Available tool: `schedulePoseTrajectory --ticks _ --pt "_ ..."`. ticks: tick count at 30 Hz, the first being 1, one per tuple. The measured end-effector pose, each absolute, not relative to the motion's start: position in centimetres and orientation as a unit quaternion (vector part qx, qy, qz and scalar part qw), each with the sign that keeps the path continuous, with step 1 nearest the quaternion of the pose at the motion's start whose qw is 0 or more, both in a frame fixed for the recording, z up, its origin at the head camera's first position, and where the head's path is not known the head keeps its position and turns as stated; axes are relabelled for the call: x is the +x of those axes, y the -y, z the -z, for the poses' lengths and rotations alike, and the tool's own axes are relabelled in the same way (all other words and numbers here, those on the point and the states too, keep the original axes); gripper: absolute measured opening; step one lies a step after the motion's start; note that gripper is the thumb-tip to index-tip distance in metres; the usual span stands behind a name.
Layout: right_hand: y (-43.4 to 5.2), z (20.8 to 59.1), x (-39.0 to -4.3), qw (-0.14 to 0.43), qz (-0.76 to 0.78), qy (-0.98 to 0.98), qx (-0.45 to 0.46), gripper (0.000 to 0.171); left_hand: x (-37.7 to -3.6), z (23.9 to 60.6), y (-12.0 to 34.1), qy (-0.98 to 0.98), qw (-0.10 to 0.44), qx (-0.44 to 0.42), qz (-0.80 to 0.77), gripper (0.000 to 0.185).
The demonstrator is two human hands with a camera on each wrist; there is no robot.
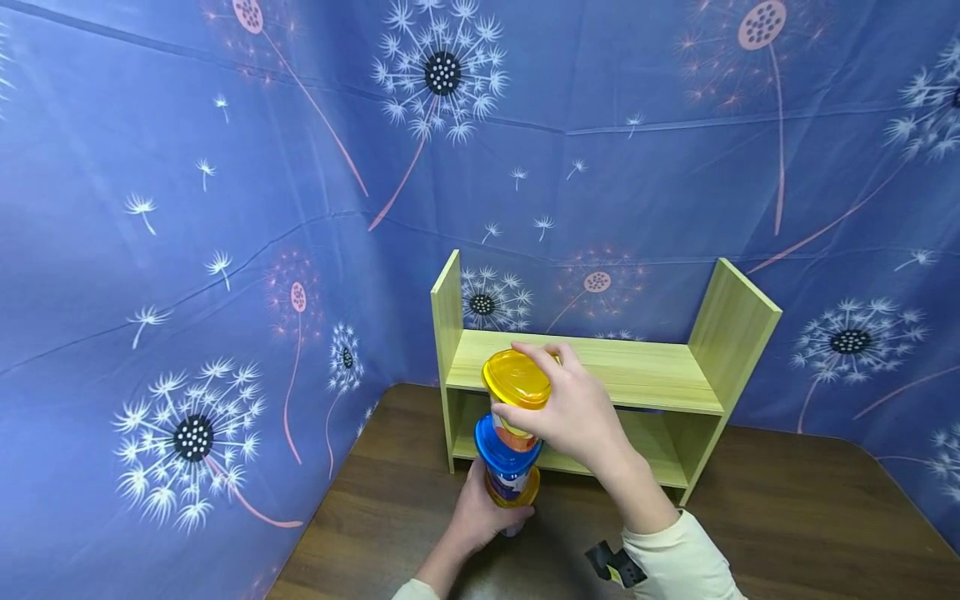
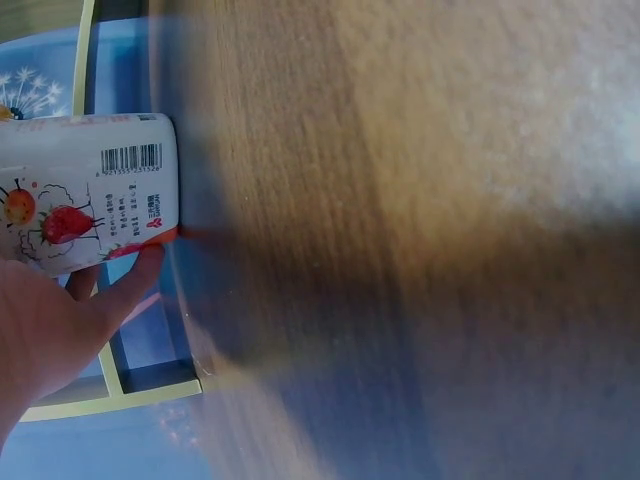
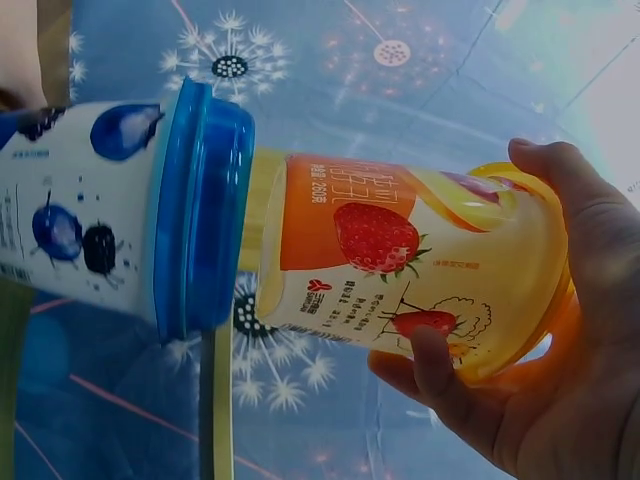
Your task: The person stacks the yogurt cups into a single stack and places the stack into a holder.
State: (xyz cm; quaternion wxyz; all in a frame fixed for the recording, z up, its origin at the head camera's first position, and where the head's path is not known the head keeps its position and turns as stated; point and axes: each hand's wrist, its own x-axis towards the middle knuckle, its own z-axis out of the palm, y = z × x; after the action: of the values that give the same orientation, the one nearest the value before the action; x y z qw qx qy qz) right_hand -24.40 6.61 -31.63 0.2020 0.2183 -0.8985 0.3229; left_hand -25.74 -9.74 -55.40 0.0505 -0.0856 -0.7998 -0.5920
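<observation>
Head view. We see a stack of lidded cups rising from the brown counter (image 1: 787, 517), just in front of a pale green wooden shelf (image 1: 600, 367) set against a blue dandelion-print cloth (image 1: 187, 250). The right hand (image 1: 577, 412) curls its grip around the yellow-lidded cup (image 1: 516, 392) at the top; this cup sits on the blue lid of the blue-lidded cup (image 1: 508, 462) and leans slightly. The left hand (image 1: 480, 517) wraps the base of the stack at the counter, where a further cup is mostly hidden by fingers. Both boards of the shelf hold nothing that we can see.

Left wrist view. The left hand (image 2: 50, 330) rests its fingers along a white cup (image 2: 90, 190) printed with strawberries and a barcode. The counter (image 2: 420, 240) fills the rest, blurred. We judge the grip closed round this cup, though most of it lies outside the picture.

Right wrist view. The right hand (image 3: 560, 340) pinches the yellow-lidded cup (image 3: 400, 260) between thumb and fingers at its lid end; its foot meets the blue-lidded cup (image 3: 120, 215).

Progress, as we judge it: the stack is built, yet both hands hold it and the top cup is not released.
</observation>
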Motion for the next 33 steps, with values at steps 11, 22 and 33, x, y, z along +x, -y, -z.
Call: schedulePoseTrajectory --ticks 11,22,33 --pt "-5.0 32.3 -24.5 0.194 -0.296 0.915 0.192 0.078 -25.6 55.6 9.8 0.791 0.055 -0.115 0.598 0.095" --pt "-4.5 33.3 -24.4 0.201 -0.277 0.921 0.187 0.08 -25.5 55.9 9.8 0.782 0.049 -0.124 0.608 0.094" --pt "-4.6 33.2 -24.3 0.205 -0.317 0.904 0.202 0.09 -25.4 55.6 9.7 0.793 0.07 -0.124 0.593 0.094"
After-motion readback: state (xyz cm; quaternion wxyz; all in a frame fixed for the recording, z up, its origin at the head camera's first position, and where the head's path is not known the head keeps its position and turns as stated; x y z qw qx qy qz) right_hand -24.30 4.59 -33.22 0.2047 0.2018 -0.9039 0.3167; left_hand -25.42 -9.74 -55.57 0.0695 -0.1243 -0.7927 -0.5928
